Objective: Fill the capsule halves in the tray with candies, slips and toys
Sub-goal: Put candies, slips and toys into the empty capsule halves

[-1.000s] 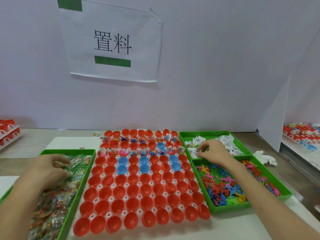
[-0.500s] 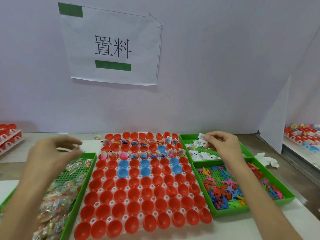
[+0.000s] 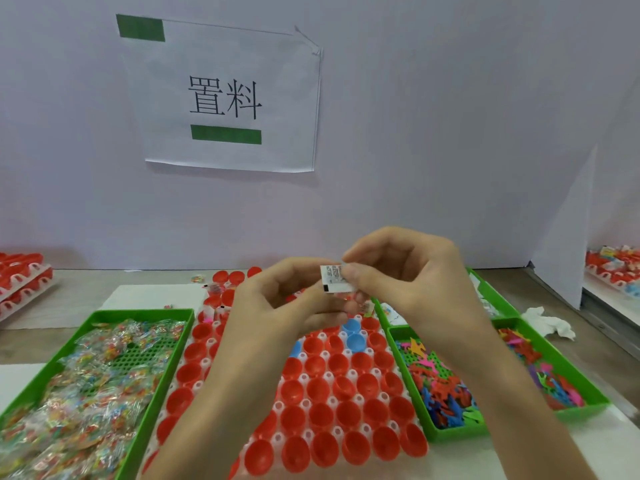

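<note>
Both hands meet in the air above the far half of the capsule tray [image 3: 351,374], with one slip [image 3: 335,279] between them. The slip is small and white with black print. The right hand [image 3: 408,275] pinches its right edge between thumb and forefinger, and those fingers [image 3: 360,276] are closed tight on the paper. The left hand [image 3: 287,299] comes in from the other side, its curled fingers [image 3: 311,271] pinching the slip's left edge. The slip hangs clear of the tray and touches nothing but the fingers.

The white capsule tray lies in the middle of the table and holds rows of open red halves [image 3: 367,384]. The near rows look hollow. A few blue halves [image 3: 355,341] sit further back, just under the hands. The far rows are mostly hidden, though some cups near the far-left corner [image 3: 214,289] have things in them.

Along the tray's left side stands a green bin [image 3: 149,311] heaped with clear-wrapped candies [image 3: 86,393]. On the right side a near green bin [image 3: 453,434] holds many-coloured plastic toys [image 3: 443,393]. Behind it a second green bin [image 3: 491,292] is largely covered by the right hand, with a bit of white paper [image 3: 391,312] showing inside.

A crumpled white tissue [image 3: 547,323] lies on the table beyond the right bins. Stacked trays of red capsules [image 3: 24,278] stand at the far-left edge.
</note>
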Demonstrator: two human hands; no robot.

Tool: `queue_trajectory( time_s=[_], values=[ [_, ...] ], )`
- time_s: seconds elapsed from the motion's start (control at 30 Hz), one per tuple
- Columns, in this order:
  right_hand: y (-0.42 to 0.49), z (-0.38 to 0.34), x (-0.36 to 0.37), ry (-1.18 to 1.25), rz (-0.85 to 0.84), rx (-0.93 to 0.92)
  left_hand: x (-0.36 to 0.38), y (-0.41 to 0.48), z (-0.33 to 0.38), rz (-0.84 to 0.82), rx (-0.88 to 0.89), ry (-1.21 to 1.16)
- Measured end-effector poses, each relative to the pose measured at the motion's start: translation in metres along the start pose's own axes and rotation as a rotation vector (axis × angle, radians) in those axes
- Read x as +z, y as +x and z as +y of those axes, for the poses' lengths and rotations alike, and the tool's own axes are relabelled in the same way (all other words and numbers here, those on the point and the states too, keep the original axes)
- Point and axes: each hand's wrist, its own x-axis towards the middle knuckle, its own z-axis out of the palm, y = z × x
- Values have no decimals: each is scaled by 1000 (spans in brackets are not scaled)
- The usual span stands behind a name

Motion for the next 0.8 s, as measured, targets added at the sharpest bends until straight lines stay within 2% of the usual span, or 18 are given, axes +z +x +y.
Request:
queue_trajectory(
  time_s=[0.13, 0.33, 0.5, 0.63, 0.73, 0.8],
  values=[
    [-1, -1, -8, -105, 32, 6, -1, 2, 4, 26, -70, -95],
    [-3, -4, -9, -193, 32, -49, 1, 0, 4, 15, -32, 47],
    [1, -3, -35, -295, -45, 10, -3, 1, -2, 15, -56, 66],
    [5, 26, -81, -517, -61, 205, -4, 3, -3, 31, -37, 62],
    [0, 62, -103, -724, -277, 484, -4, 2, -2, 26, -23, 43],
    [-3, 84, -110, -759, -412, 640, -3, 1, -2, 24, -19, 52]
  ],
)
